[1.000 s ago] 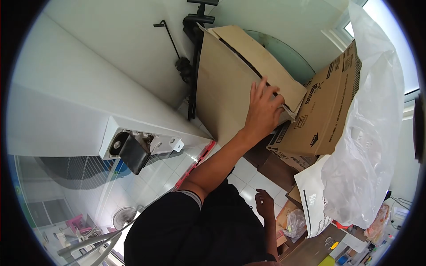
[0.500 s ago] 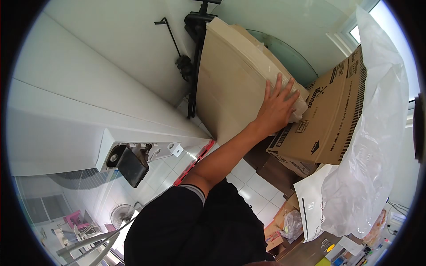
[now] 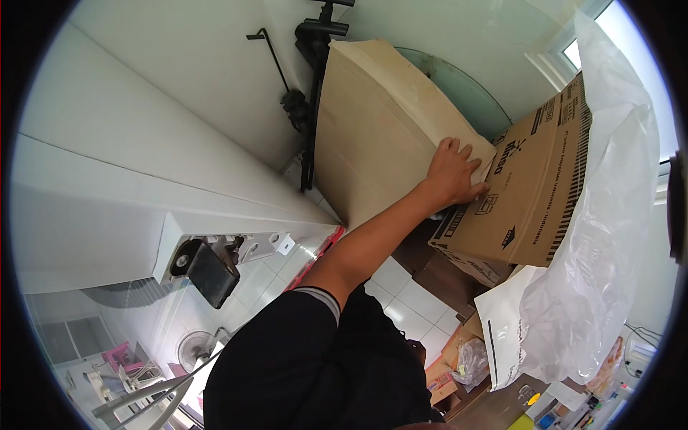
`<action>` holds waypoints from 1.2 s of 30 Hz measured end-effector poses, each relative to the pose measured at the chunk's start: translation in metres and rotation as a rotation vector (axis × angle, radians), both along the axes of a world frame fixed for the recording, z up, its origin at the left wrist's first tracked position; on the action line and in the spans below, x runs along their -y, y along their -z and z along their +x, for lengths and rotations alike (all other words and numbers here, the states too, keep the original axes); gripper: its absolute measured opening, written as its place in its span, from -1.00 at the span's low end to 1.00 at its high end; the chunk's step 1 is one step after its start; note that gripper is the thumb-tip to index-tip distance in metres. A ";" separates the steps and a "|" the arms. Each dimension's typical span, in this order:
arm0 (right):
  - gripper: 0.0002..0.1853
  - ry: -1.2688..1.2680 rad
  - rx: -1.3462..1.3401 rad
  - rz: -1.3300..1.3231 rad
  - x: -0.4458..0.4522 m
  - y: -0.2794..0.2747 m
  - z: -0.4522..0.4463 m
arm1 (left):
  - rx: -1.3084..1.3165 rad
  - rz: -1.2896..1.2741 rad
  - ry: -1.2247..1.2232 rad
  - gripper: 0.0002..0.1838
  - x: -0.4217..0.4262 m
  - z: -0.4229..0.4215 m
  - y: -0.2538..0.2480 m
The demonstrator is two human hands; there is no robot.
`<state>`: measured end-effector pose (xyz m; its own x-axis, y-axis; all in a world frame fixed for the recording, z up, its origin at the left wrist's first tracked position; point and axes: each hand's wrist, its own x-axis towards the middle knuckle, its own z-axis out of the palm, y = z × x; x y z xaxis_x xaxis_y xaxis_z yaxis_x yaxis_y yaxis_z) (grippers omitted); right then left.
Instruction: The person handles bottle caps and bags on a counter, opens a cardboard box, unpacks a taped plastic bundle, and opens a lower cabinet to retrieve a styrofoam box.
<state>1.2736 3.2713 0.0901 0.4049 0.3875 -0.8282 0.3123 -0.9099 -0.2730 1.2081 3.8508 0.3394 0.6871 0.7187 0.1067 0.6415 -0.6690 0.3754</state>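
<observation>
My left hand [image 3: 456, 175] rests on the near right corner of a large plain cardboard box [image 3: 380, 122]. Its fingers are bent but apart, pressing on the box's top flap [image 3: 423, 89]. The thumb points right, close to a brown Rinso carton [image 3: 534, 179] standing beside the plain box. Whether the fingertips hook under the flap's edge, I cannot tell. My right hand does not show.
A black metal stand [image 3: 315, 93] leans behind the box, near curved glass [image 3: 459, 82]. Clear plastic sheeting [image 3: 580, 272] drapes along the carton's right side. An opened wall fixture [image 3: 215, 265] juts out at left. White floor tiles [image 3: 416, 290] show below.
The box's top flap now lies across its top, covering the layers and clear plastic seen at the corner before. My left hand's spread fingers have bent, and it has moved slightly down.
</observation>
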 end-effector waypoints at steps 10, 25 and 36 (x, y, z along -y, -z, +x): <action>-0.75 -0.032 -0.005 0.024 -0.009 -0.001 -0.001 | 0.281 0.076 -0.099 -0.29 0.072 -0.087 -0.012; -0.76 -0.014 0.026 0.033 -0.008 0.001 0.000 | -0.053 -0.200 -0.075 -0.06 0.176 -0.207 -0.066; -0.76 -0.036 0.027 -0.002 -0.012 -0.009 0.000 | -0.050 -0.300 -0.075 -0.04 0.173 -0.212 -0.066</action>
